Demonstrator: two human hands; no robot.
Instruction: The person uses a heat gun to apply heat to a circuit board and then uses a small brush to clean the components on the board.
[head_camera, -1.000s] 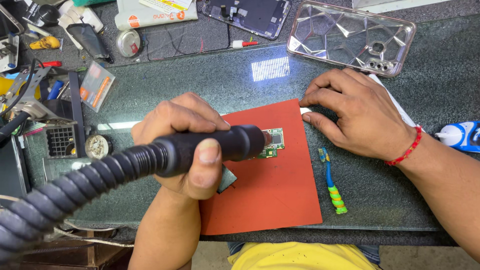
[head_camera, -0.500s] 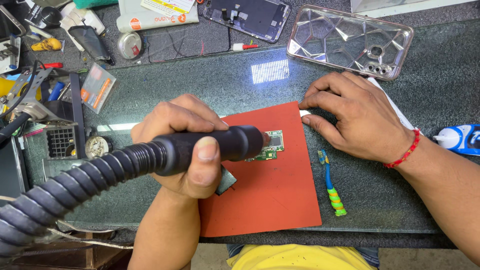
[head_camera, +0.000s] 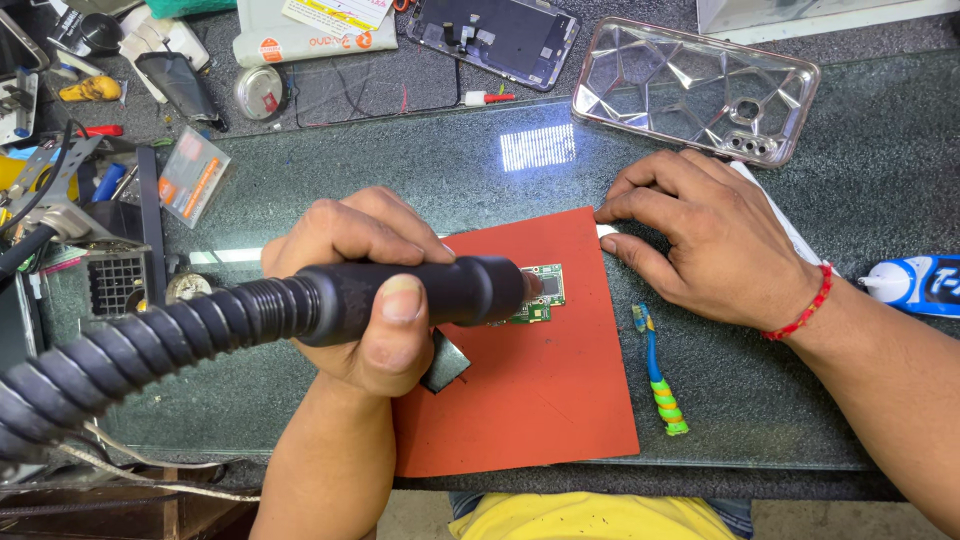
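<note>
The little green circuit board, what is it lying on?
The green circuit board lies on an orange-red mat on the dark glass worktop. Its left part is hidden behind the black tool's tip, held in the left hand.

Black hot-air handle level, nozzle over small green circuit board flat on red mat.

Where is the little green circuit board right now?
The green circuit board lies on the red mat, mid-frame in the head view, at the tip of the black hot-air handle held by the left hand.
</note>
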